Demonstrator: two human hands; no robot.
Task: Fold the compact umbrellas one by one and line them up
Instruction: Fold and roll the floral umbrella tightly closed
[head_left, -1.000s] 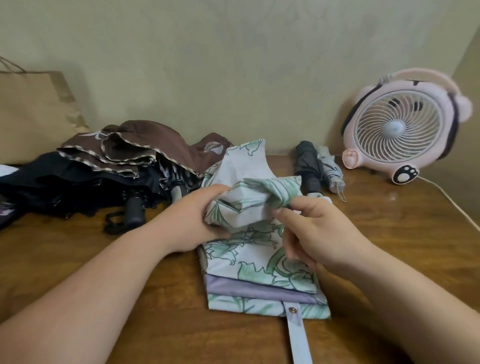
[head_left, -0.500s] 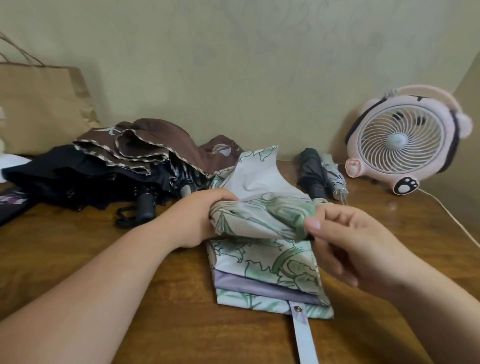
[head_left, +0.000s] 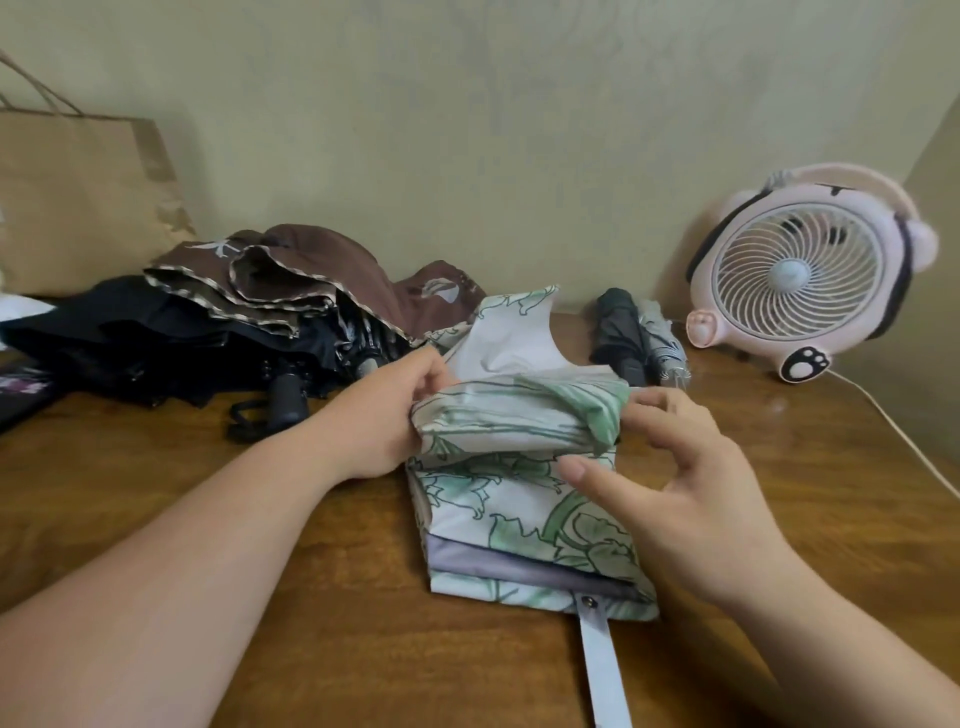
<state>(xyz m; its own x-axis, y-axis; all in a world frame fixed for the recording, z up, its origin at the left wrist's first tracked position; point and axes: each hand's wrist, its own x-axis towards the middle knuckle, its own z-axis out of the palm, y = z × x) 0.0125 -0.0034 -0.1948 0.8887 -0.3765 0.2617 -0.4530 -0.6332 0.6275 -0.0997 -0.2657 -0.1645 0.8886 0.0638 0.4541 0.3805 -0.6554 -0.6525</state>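
A white umbrella with green leaf print (head_left: 519, 499) lies in the middle of the wooden table (head_left: 260, 597), its canopy partly pleated, its strap (head_left: 602, 660) trailing toward me. My left hand (head_left: 384, 415) grips a folded flap at the canopy's left side. My right hand (head_left: 675, 478) hovers at the right side of the flap, thumb and fingers spread, fingertips near the cloth. A folded dark umbrella (head_left: 618, 332) and a folded grey one (head_left: 662, 343) lie side by side behind it. An unfolded brown umbrella (head_left: 311, 275) rests on black ones (head_left: 156, 338) at the back left.
A pink desk fan (head_left: 800, 270) stands at the back right by the wall, its white cord (head_left: 904, 441) running along the table's right side. A brown paper bag (head_left: 78, 197) leans at the back left.
My right hand has let go of the flap's right end and drawn back, fingers spread. My left hand keeps its grip. The view has tilted slightly down.
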